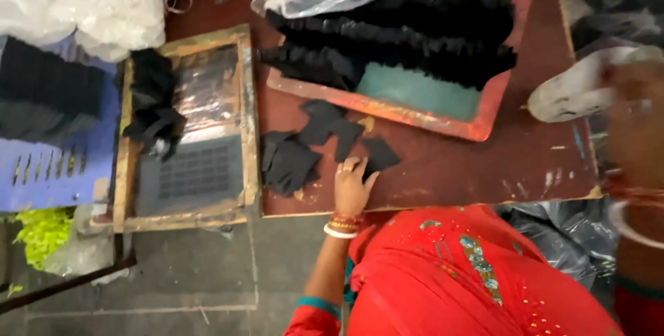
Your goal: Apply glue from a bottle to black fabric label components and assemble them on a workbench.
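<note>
My left hand [353, 187] lies flat on the red-brown desk [470, 163], fingers [348, 167] spread loose and gripping nothing, their tips touching the loose black fabric pieces [325, 139] scattered near the front edge. Just beyond them sits a red-rimmed tray [429, 118] stacked with more black pieces. My right hand [633, 122] is a blur at the right edge; I cannot tell its grip.

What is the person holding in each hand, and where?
The left hand holds nothing; it lies flat on a small black fabric piece. The blurred right hand grips a white sandal-shaped object at one end.
</note>
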